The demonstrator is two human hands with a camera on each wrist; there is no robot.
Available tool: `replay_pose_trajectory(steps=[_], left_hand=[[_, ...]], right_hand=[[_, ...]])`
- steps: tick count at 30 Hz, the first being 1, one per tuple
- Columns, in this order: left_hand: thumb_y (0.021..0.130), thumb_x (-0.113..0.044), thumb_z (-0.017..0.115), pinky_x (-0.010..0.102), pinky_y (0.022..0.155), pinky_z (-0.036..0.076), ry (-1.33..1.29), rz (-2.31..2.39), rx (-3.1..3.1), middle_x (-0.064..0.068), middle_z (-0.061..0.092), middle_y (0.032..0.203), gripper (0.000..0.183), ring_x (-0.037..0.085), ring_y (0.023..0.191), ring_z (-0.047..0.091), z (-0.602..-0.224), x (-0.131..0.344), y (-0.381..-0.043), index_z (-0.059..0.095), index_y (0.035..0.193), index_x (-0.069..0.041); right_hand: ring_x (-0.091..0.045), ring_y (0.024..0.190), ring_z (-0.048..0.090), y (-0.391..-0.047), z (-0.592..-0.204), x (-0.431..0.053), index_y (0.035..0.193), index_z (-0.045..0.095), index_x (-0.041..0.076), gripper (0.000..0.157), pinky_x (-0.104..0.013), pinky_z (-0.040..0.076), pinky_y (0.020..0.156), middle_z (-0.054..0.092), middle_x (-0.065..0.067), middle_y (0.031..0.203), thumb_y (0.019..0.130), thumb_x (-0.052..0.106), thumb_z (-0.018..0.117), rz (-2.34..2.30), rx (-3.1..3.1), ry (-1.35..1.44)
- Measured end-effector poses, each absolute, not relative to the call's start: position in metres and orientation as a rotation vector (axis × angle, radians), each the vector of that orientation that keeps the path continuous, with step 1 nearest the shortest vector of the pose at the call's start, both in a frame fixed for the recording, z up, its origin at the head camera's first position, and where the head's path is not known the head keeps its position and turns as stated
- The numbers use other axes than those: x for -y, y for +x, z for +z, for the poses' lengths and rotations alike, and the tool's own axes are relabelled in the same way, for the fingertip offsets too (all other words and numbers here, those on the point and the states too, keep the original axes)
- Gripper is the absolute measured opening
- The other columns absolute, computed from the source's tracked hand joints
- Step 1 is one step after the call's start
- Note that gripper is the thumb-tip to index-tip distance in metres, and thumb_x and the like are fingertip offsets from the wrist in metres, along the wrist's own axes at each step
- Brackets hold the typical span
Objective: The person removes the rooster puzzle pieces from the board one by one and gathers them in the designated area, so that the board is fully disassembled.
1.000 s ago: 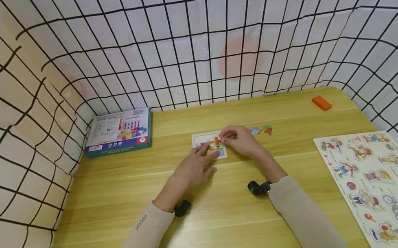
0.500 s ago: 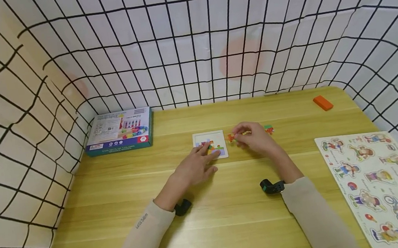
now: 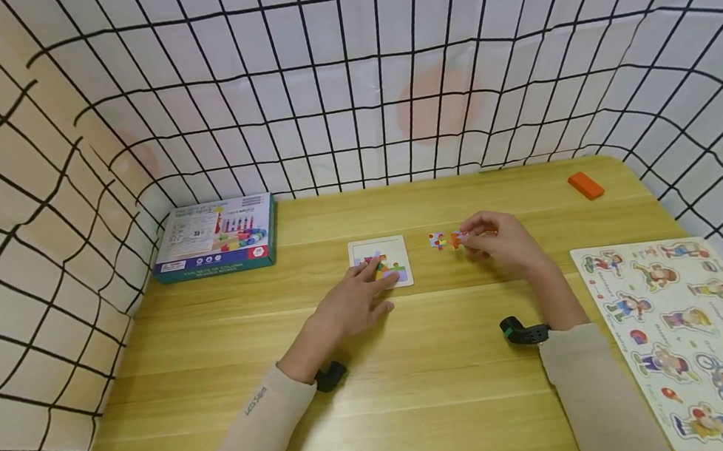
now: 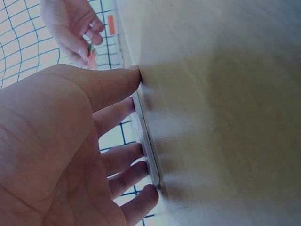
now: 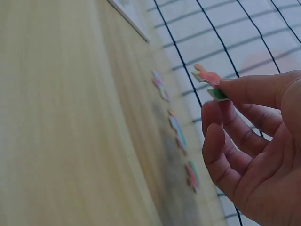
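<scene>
We found the puzzle piece [image 5: 207, 76] raised off the surface [image 3: 419, 375], just right of centre in the head view, pinched by the right hand [image 3: 504, 241] between thumb and forefinger, with its other fingers bent loosely beneath. The left hand [image 3: 349, 309] lay at the centre with its fingers extended and spread, pressing on the puzzle tray [image 3: 392, 245] and gripping nothing; part of the tray was hidden under it. We judged the piece to be thin, light and fairly stiff, its smooth face liable to slip and its narrow tabs the likeliest parts to chip; a hold across the wider body, at opposite edges, seemed soundest. The tray, also thin, appeared best steadied at its rim. Three loose pieces [image 5: 177, 132] lay in a row down the middle of the right wrist view. We noted the surface as pale yellowish wood grain with a slight sheen, so flat pieces might slide on it. It carried a box [image 3: 212, 239] at left, an orange block [image 3: 586, 186] at upper right and a picture board [image 3: 687, 321] at lower right. A white backdrop [image 3: 328, 51] with black grid lines enclosed the back and both sides; its material we could not tell.
</scene>
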State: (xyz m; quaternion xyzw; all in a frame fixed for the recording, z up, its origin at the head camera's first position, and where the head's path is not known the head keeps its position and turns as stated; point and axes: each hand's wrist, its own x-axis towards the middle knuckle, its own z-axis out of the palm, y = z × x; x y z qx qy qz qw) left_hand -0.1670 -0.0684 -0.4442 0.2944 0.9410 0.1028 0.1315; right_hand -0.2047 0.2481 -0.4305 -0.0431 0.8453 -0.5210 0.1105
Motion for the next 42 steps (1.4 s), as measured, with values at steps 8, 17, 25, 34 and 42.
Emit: replay_pose_trajectory(steps=[8,17,25,34,42], left_hand=[[0.107,-0.042,0.054,0.051,0.124,0.033,0.87,0.298,-2.732,0.014,0.02,0.172,0.057,0.041,0.155,0.027,-0.444,0.069,-0.167,0.04,0.16,-0.028],[0.107,-0.042,0.054,0.051,0.124,0.033,0.87,0.288,-2.736,0.014,0.019,0.172,0.057,0.041,0.156,0.026,-0.446,0.069,-0.167,0.039,0.16,-0.029],[0.107,-0.042,0.054,0.051,0.124,0.034,0.868,0.304,-2.737,0.013,0.019,0.172,0.057,0.041,0.156,0.026,-0.445,0.07,-0.166,0.04,0.16,-0.029],[0.107,-0.042,0.054,0.051,0.124,0.034,0.853,0.302,-2.737,0.012,0.019,0.172,0.057,0.04,0.156,0.025,-0.444,0.07,-0.166,0.04,0.16,-0.03],[0.107,-0.041,0.054,0.052,0.123,0.035,0.878,0.318,-2.742,0.014,0.02,0.171,0.056,0.042,0.155,0.027,-0.444,0.07,-0.166,0.041,0.16,-0.027]], right_hand=[[-0.021,0.093,0.062,-0.203,-0.426,-0.277,0.121,0.065,-0.002,0.028,-0.032,0.06,0.076,0.065,-0.016,0.11,0.101,0.017,0.066,-1.429,-2.575,-0.117],[-0.018,0.084,0.067,-0.2,-0.433,-0.297,0.125,0.064,-0.001,0.031,-0.028,0.059,0.074,0.07,-0.014,0.107,0.102,0.019,0.067,-1.369,-2.528,-0.027],[-0.015,0.084,0.071,-0.199,-0.435,-0.304,0.125,0.065,-0.003,0.033,-0.029,0.061,0.075,0.074,-0.01,0.105,0.101,0.02,0.068,-1.376,-2.502,0.007],[-0.017,0.078,0.068,-0.199,-0.439,-0.303,0.123,0.067,-0.004,0.03,-0.029,0.058,0.068,0.074,-0.014,0.102,0.101,0.018,0.067,-1.287,-2.567,0.012],[-0.018,0.08,0.063,-0.201,-0.445,-0.301,0.12,0.072,0.002,0.029,-0.028,0.054,0.067,0.073,-0.013,0.105,0.1,0.023,0.069,-1.114,-2.688,0.029]])
